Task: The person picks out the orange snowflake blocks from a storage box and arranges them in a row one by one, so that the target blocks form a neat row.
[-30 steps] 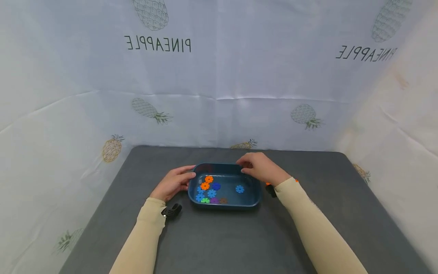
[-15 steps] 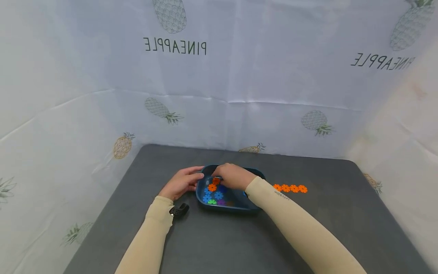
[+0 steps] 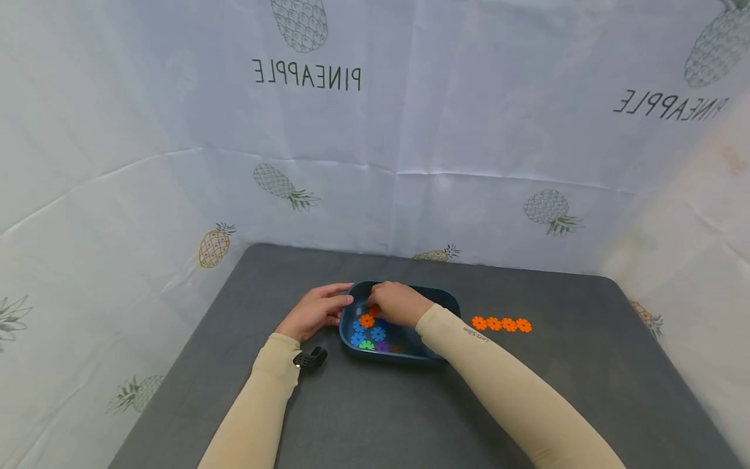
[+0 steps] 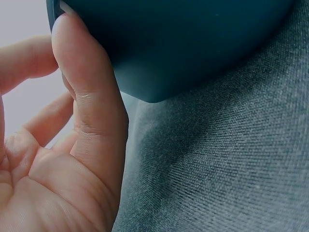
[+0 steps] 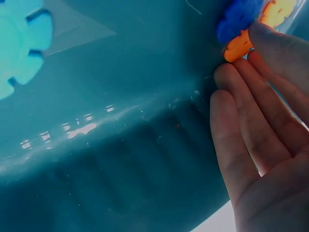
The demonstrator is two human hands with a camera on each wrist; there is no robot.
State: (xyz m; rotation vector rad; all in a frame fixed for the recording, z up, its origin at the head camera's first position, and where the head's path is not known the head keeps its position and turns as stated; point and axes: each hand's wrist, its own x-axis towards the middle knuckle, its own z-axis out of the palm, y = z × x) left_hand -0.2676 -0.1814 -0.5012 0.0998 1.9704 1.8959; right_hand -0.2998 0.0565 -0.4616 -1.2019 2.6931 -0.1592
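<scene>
The tray (image 3: 404,357) is dark blue. Near its left edge are orange flowers (image 3: 366,320) and blue flowers (image 3: 378,333), with a green flower (image 3: 366,345) by the near left corner. The table (image 3: 351,410) is dark grey. Yellow and grey-green pineapples (image 3: 214,249) dot the white cloth (image 3: 351,130).

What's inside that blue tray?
Orange, light blue, dark blue, green, purple and brown flower-shaped pieces. In the head view, the right hand and sleeve cover part of the tray, so what lies there is hidden.

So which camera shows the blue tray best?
The head view: most of the blue tray shows, despite the right hand over it. The left wrist view shows mainly outside wall; the right wrist view, part of the inside.
</scene>
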